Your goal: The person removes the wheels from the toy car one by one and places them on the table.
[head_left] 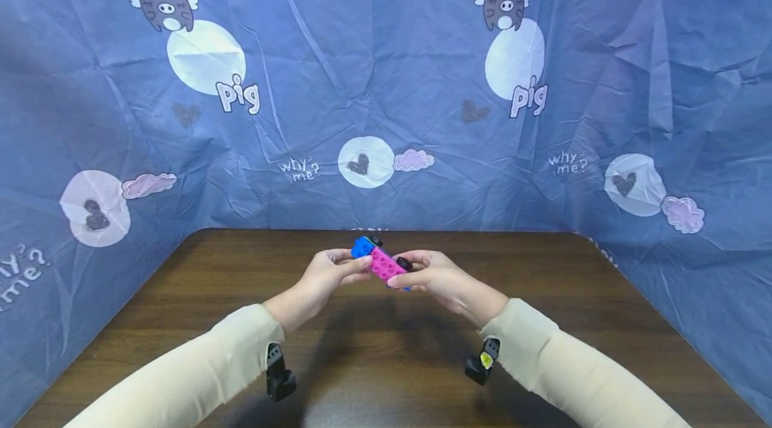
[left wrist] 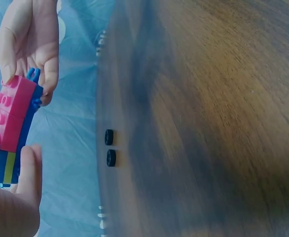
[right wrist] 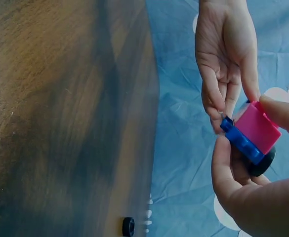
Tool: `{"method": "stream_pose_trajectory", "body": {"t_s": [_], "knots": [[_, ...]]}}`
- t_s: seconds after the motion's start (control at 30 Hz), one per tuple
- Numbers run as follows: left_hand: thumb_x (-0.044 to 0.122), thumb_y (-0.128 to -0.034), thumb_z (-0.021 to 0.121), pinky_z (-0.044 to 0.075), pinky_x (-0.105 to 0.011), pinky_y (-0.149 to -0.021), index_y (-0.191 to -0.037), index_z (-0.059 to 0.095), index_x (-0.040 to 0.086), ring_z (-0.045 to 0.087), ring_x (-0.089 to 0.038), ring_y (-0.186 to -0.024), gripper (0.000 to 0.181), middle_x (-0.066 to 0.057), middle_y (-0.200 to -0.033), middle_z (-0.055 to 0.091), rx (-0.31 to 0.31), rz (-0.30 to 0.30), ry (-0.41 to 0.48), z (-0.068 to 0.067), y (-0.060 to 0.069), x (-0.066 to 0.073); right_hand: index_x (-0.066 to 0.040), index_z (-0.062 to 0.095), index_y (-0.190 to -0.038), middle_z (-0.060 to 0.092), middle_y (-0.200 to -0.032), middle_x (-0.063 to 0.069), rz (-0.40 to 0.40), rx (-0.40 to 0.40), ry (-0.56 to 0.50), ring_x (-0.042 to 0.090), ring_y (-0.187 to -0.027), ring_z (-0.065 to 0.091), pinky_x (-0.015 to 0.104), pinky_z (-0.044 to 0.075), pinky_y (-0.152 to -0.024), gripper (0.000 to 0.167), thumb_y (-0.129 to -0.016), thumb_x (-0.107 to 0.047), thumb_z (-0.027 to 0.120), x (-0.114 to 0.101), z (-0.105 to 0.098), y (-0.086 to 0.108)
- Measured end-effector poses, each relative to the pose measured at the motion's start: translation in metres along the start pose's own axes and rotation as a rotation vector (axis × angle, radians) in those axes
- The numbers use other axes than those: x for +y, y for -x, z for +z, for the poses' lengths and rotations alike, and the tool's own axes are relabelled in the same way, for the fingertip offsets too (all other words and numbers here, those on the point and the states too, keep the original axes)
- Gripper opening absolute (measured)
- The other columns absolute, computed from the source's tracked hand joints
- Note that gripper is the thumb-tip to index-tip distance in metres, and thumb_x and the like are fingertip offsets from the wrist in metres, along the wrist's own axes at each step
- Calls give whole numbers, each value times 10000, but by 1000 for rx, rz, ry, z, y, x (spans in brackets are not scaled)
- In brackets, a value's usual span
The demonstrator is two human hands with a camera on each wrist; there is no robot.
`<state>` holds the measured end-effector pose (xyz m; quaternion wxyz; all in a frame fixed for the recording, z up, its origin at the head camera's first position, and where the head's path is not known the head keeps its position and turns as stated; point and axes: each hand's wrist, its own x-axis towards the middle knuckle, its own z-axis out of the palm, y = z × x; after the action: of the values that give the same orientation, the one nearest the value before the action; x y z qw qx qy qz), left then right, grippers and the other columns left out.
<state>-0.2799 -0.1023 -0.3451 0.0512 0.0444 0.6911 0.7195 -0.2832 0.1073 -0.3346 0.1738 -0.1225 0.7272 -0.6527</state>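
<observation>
Blue printed cloth [head_left: 422,19] hangs creased behind a dark wooden surface [head_left: 374,368], whose near edge runs out of the bottom of the head view. I hold a small brick toy [head_left: 386,264] over the far part of the surface, just below the frame's centre, slanting down to the right. Both my hands are clamped on it: my left hand [head_left: 322,277] pinches the blue end, my right hand [head_left: 443,280] the pink one. My fingers hide much of its underside; a lime stripe [left wrist: 9,168] shows only in the left wrist view, where my left thumb is cut off at the left edge. One black wheel [right wrist: 265,163] is partly covered beneath the toy in the right wrist view. Two more wheels [left wrist: 110,148] lie near each other on the surface, left of centre in the left wrist view; I can't make out their hubs. My pale sleeves [head_left: 199,361] leave the head view at the bottom, with a dark device [head_left: 279,374] at each wrist.
</observation>
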Motion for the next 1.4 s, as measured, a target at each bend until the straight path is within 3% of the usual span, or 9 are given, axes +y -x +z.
{"method": "stream_pose_trajectory", "body": {"t_s": [0.17, 0.27, 0.4, 0.57, 0.73, 0.87, 1.03, 1.27, 1.4], "knots": [[82, -949, 607, 540, -357, -864, -1171, 532, -199, 729, -215, -817, 365, -276, -994, 701, -20, -13, 1, 1, -1, 1, 65, 583, -1211, 677, -1055, 107, -58, 97, 57, 108, -849, 615, 280, 498, -815, 486, -769, -27, 764, 3, 7, -1], [71, -963, 581, 546, -347, -855, -1196, 501, -214, 713, -162, -786, 377, -230, -954, 715, -26, -16, 39, 3, -3, 3, 60, 592, -1207, 688, -1078, 126, -83, 133, 78, 97, -864, 613, 244, 485, -801, 507, -746, -36, 781, 4, 11, -2], [87, -994, 526, 557, -310, -837, -1232, 468, -220, 688, -117, -752, 394, -119, -854, 708, -23, -44, 69, 3, -5, 3, 64, 577, -1219, 681, -1111, 150, -69, 140, 28, 111, -886, 622, 255, 478, -819, 520, -745, -24, 773, 4, 15, -6], [181, -1027, 470, 572, -290, -802, -1330, 387, -198, 670, -105, -759, 492, -56, -849, 678, -51, -97, 63, 2, -4, 4, 89, 545, -1248, 647, -1134, 149, -32, 80, -35, 137, -911, 629, 374, 486, -941, 512, -786, -12, 741, 4, 16, -7], [262, -1003, 528, 559, -328, -859, -1365, 381, -147, 687, -136, -843, 566, -167, -1061, 687, -70, -108, 16, 2, -3, 6, 88, 538, -1278, 661, -1141, 154, -25, 13, -65, 163, -945, 664, 481, 425, -1046, 487, -843, -50, 708, 3, 17, -4], [249, -987, 564, 552, -309, -863, -1320, 439, -120, 670, -108, -839, 513, -138, -1060, 675, -55, -95, -39, 2, -3, 5, 109, 530, -1288, 709, -1086, 127, -54, -77, -96, 153, -940, 693, 472, 427, -1052, 461, -872, -36, 669, 3, 15, -2], [227, -994, 551, 536, -255, -786, -1262, 465, -89, 648, -77, -791, 424, -60, -973, 649, -72, -72, -96, 0, -3, 2, 123, 519, -1296, 667, -1192, 160, -57, -167, -108, 146, -960, 684, 441, 447, -1038, 452, -891, -33, 643, 2, 14, 0], [221, -1013, 488, 550, -331, -798, -1350, 319, -42, 647, -188, -930, 459, -189, -1174, 575, -169, -90, -166, 0, 3, 2, 163, 484, -1289, 718, -1058, 120, -51, -230, -156, 202, -959, 703, 498, 419, -1035, 415, -922, 3, 593, 2, 5, -3], [211, -995, 509, 541, -314, -759, -1292, 358, -56, 638, -193, -910, 427, -170, -1122, 592, -212, -48, -242, -2, 8, 1, 158, 489, -1255, 735, -989, 107, -46, -231, -130, 192, -910, 712, 489, 448, -1009, 381, -933, -20, 587, 2, 1, -4]]}}
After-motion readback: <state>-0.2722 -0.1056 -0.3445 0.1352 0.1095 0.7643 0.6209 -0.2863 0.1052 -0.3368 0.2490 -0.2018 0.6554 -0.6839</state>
